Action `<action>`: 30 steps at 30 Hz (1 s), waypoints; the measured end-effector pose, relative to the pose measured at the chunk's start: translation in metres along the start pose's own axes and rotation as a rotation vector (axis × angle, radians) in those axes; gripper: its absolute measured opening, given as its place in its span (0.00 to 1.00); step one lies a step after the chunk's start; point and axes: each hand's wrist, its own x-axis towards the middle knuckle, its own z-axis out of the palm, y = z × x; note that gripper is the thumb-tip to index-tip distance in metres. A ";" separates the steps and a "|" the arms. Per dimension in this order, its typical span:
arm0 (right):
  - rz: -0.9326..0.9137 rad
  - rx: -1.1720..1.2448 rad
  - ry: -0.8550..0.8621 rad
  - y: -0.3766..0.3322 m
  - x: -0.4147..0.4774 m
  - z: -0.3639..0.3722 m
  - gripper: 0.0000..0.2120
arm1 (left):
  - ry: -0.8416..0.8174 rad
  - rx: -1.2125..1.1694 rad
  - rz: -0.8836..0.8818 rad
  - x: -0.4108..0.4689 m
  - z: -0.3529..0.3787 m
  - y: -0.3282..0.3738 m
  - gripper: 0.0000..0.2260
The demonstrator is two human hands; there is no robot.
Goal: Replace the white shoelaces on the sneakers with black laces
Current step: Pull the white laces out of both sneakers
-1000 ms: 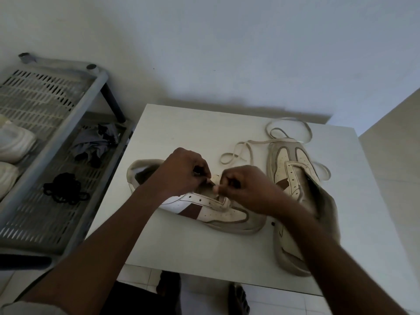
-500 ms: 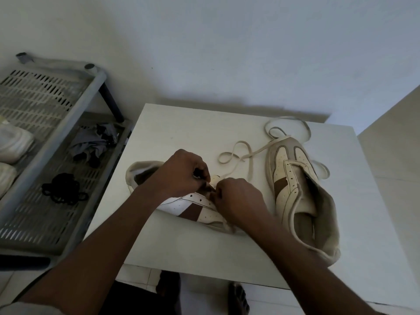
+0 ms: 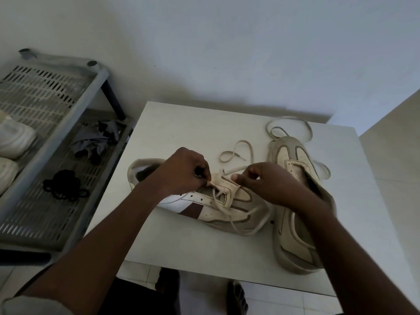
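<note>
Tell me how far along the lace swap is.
Done: the right sneaker looks unlaced, its loose lace on the table. In hand: left hand and right hand pinch the white lace still threaded in the sideways sneaker. To do: black laces untouched on the rack.

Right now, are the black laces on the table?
No, the black laces lie bundled on the grey rack, left of the table.

Home corner, shoe rack (image 3: pixel 52 142), small table (image 3: pixel 181 123), tiled floor (image 3: pixel 393 173)
</note>
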 end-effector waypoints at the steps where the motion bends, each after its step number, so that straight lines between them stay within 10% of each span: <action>1: 0.013 -0.014 0.038 -0.007 0.001 0.010 0.27 | 0.001 0.004 0.003 0.000 0.000 0.000 0.08; 7: 0.033 -0.169 0.076 -0.035 0.004 0.058 0.17 | -0.007 0.039 0.042 0.001 0.000 -0.001 0.09; 15: -0.501 0.647 -0.242 -0.002 -0.016 -0.026 0.10 | 0.002 -0.012 0.004 -0.001 -0.002 0.000 0.13; 18: -0.363 0.817 -0.165 0.025 -0.014 -0.038 0.11 | 0.011 -0.024 0.003 -0.003 -0.002 0.001 0.13; 23: -0.014 -0.025 0.311 0.021 0.007 0.004 0.23 | 0.021 0.005 0.018 -0.001 -0.001 0.005 0.16; 30: -0.298 -0.207 0.152 -0.020 0.004 0.040 0.10 | -0.002 0.035 0.049 -0.002 -0.001 0.004 0.14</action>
